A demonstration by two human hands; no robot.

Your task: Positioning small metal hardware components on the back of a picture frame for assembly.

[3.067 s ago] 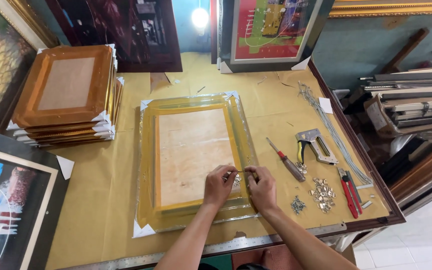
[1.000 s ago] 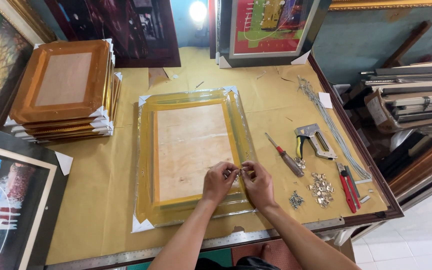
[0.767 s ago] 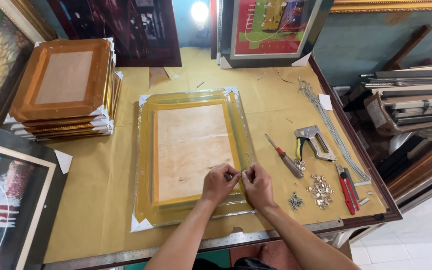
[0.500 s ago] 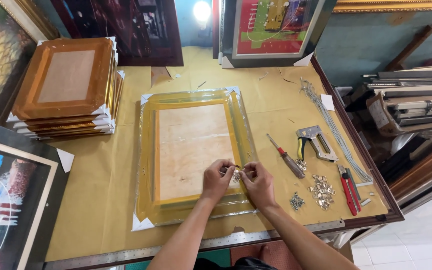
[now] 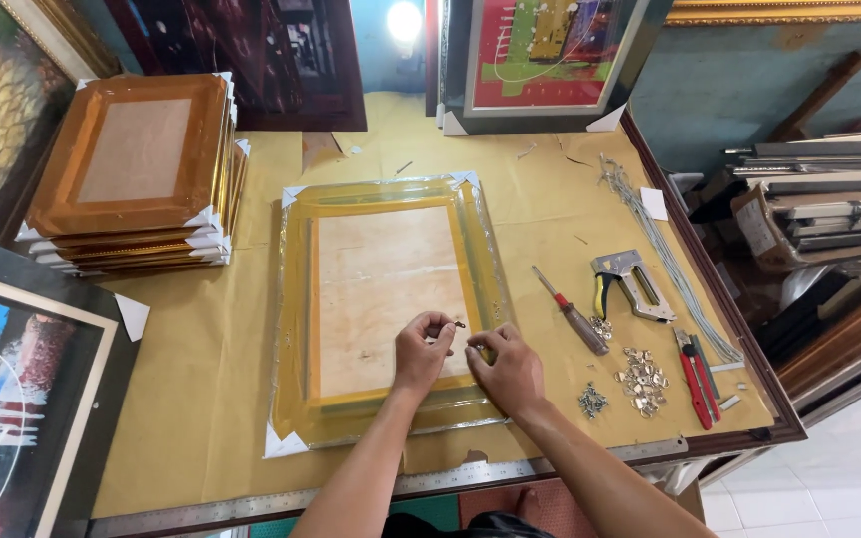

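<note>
Head view — hands [image 5: 470, 354] on frame [image 5: 388, 309], perhaps hardware

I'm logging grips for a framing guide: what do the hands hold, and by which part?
The left hand pinches a small dark metal piece by one end, over the wrapped frame. Whether the right hand holds anything cannot be told.

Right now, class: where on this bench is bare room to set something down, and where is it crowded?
Bare paper lies between the stacked frames and the wrapped frame, and near the front edge beside the ruler. Crowded: right of both hands, around screwdriver, staple gun and hardware piles.
</note>
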